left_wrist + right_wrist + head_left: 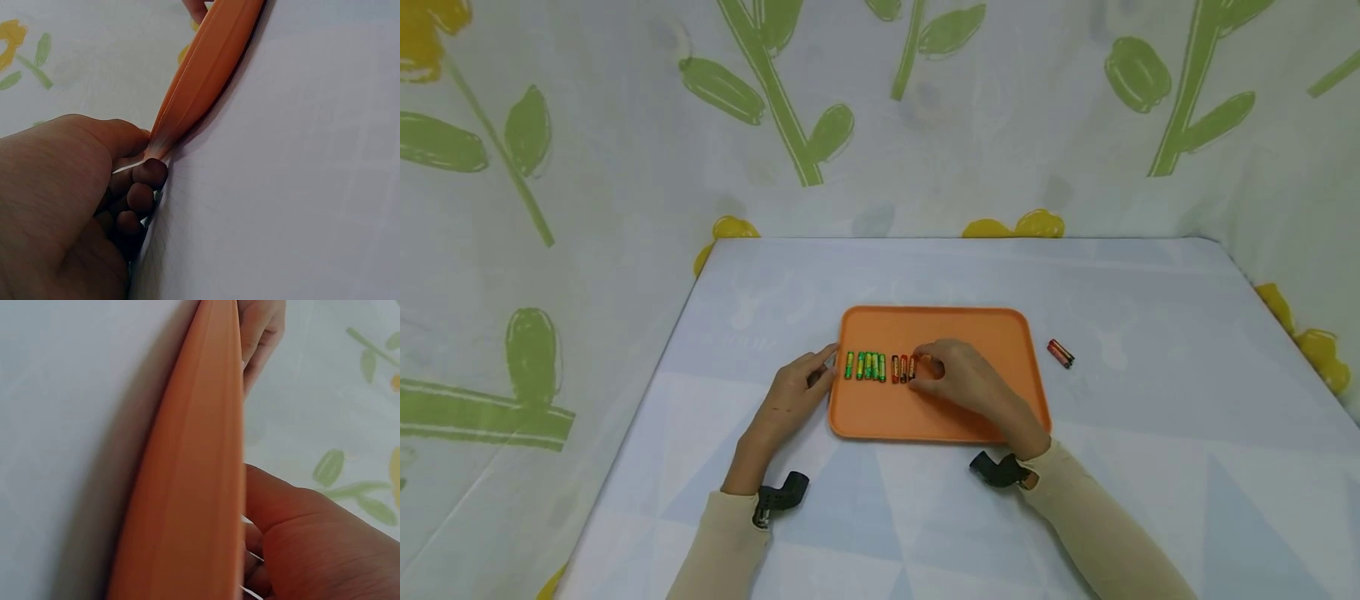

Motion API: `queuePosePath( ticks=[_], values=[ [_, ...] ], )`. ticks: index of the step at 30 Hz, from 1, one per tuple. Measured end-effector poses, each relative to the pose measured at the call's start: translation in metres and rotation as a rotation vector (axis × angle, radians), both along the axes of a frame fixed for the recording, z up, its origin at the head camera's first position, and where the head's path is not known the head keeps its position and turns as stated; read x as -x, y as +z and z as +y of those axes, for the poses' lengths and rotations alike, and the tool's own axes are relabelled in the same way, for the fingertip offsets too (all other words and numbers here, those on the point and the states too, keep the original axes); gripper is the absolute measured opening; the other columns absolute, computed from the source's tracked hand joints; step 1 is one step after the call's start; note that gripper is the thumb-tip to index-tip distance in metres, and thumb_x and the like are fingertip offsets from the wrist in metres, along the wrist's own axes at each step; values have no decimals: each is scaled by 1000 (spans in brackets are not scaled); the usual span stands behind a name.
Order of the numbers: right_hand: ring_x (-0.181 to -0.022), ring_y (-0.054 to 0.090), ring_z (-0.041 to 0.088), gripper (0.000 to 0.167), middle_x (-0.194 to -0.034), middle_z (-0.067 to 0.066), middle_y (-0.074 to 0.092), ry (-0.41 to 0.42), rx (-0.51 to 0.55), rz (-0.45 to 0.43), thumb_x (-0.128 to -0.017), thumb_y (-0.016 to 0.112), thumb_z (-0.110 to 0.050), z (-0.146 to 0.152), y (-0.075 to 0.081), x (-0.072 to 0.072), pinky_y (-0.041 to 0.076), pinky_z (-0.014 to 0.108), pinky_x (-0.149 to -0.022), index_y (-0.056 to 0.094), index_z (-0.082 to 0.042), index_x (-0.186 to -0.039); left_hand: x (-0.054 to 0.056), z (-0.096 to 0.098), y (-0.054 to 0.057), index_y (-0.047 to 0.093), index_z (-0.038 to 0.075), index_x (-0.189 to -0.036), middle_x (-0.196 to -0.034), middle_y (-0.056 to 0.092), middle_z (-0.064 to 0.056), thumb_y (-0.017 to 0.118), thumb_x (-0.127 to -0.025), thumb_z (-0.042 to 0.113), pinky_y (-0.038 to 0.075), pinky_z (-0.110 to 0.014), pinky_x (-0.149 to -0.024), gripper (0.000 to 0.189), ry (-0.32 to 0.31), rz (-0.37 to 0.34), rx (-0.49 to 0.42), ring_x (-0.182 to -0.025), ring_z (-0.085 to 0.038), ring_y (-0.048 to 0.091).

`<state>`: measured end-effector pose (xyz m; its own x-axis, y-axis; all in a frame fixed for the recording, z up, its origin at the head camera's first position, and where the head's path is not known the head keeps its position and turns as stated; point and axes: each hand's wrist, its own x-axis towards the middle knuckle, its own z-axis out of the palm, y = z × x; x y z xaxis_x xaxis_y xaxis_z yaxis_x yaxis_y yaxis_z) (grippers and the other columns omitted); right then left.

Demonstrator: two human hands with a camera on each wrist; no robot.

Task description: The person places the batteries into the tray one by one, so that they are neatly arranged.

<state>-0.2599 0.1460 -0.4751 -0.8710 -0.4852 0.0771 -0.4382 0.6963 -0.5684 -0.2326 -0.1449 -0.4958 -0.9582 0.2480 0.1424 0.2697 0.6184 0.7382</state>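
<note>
An orange tray (970, 333) lies on the table with a row of small batteries on it. Several green batteries (871, 367) stand side by side at its left, and red-and-black batteries (895, 369) continue the row toward the middle. My right hand (962, 375) pinches the rightmost red-and-black battery (913, 368) by its ends, between thumb and index finger. My left hand (793, 396) grips the tray's left edge; in the left wrist view its thumb and curled fingers meet at the rim. The tray's side wall (194, 487) hides the right fingertips in the right wrist view.
To the right of the tray, more red-and-black batteries (1061, 353) lie on the table, apart from the row. A pale patterned cloth covers the table (1150, 400). Leaf-printed fabric (1000, 125) hangs behind it and at the sides.
</note>
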Motion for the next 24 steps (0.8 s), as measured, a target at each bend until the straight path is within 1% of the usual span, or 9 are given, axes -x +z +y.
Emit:
queuePosePath(
  ticks=[7,11,15,17,19,24],
  values=[
    [-70,45,14,40,-71,-2,48,6,-14,0,-86,82,-31,2,0,2,36,30,-61,71,-9,-118,1,2,3,51,13,-148,-85,54,0,57,-104,22,40,-30,-64,45,-3,-7,4,-74,-16,47],
    [-73,46,15,42,-75,0,49,10,-36,11,-87,80,-31,3,4,2,37,30,-62,69,-8,-120,0,0,2,52,13,-148,-85,53,0,58,-104,23,40,-30,-64,46,6,-17,2,-74,-15,46],
    [-72,44,16,44,-73,-1,46,23,-31,55,-88,80,-28,9,14,3,36,30,-62,69,-4,-122,1,-1,2,51,14,-148,-85,53,0,58,-104,23,40,-30,-64,46,9,-23,-12,-73,-16,46],
    [-70,42,16,44,-69,-1,44,32,-18,77,-88,80,-26,14,21,3,35,31,-61,69,-2,-123,1,-1,2,51,14,-148,-85,53,-1,58,-104,23,40,-30,-64,46,5,-25,-16,-74,-16,46],
    [-68,41,16,44,-68,-1,43,31,3,81,-88,80,-24,20,29,2,34,31,-61,68,-1,-123,1,-1,1,51,14,-148,-85,53,-1,58,-104,23,40,-29,-64,46,5,-25,-16,-74,-16,46],
    [-71,41,16,43,-74,0,44,13,7,94,-88,80,-21,44,42,-1,35,33,-63,67,-1,-125,1,0,-1,51,13,-148,-85,53,0,58,-104,23,40,-29,-64,46,3,-29,-4,-74,-15,46]
  ],
)
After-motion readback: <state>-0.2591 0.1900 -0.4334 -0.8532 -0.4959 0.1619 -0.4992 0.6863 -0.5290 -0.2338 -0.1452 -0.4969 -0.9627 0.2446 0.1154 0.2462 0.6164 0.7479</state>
